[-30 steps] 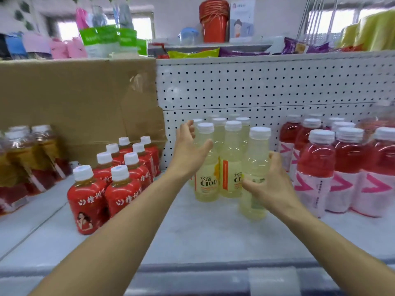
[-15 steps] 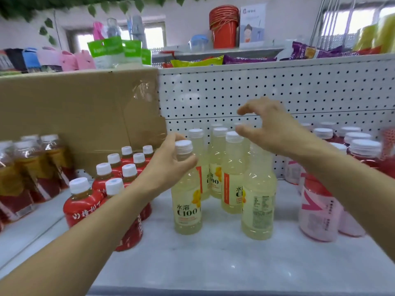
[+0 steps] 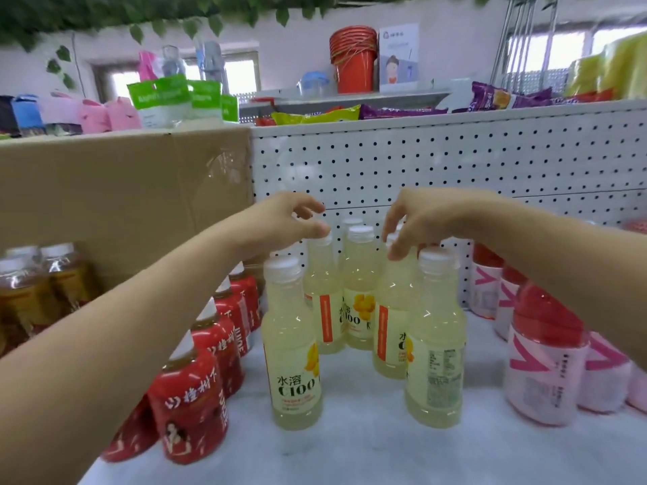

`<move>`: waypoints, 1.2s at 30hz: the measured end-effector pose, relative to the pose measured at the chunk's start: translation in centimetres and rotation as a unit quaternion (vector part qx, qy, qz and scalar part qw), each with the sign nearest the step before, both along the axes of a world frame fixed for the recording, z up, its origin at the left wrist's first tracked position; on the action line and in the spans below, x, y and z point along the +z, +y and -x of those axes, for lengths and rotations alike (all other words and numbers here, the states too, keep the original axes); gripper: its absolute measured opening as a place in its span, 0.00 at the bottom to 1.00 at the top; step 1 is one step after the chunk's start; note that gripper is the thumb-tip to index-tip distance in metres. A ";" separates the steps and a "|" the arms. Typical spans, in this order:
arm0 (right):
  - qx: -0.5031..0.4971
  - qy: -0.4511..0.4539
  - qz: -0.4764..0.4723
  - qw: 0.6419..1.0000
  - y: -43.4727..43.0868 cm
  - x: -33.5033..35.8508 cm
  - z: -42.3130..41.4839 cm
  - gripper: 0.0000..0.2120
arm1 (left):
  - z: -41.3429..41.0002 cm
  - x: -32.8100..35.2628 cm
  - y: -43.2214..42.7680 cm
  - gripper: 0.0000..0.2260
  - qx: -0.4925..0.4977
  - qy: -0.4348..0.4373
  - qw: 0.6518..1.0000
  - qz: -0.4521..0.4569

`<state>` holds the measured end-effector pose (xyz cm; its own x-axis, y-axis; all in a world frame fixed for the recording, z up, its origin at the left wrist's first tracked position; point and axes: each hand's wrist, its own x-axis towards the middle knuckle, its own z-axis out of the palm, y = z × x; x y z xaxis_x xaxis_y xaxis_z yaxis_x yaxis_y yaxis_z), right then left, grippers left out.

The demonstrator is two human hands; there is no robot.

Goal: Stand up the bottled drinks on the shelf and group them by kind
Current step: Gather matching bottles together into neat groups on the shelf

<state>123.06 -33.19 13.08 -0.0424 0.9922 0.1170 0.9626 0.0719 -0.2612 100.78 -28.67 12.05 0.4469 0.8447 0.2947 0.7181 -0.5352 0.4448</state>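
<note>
At the middle of the shelf (image 3: 357, 453), the yellow bottles (image 3: 293, 344) stand upright, loosely clustered. Left hand (image 3: 280, 222) and right hand (image 3: 430, 218) hover over the back caps, fingers loosely curled, gripping nothing. Best to nudge them together low on the bodies, so none topples.

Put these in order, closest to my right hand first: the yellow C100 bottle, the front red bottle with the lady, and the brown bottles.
From the right hand:
1. Yellow C100 bottle, in the middle, just left of the hand.
2. Front red bottle, lower left.
3. Brown bottles, far left.
</note>
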 end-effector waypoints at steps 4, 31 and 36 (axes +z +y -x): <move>-0.042 0.018 0.033 0.998 0.1 0.4 -1.8 0.12 | -2.0 0.3 3.5 0.25 0.004 0.097 0.994 0.054; 0.013 -0.010 0.045 0.999 5.5 -0.4 -2.7 0.25 | -7.6 -0.2 5.4 0.29 -0.035 0.217 0.975 -0.016; 0.033 -0.051 -0.036 0.997 1.5 1.1 -3.6 0.19 | -4.6 0.3 3.7 0.23 0.017 0.243 0.968 0.054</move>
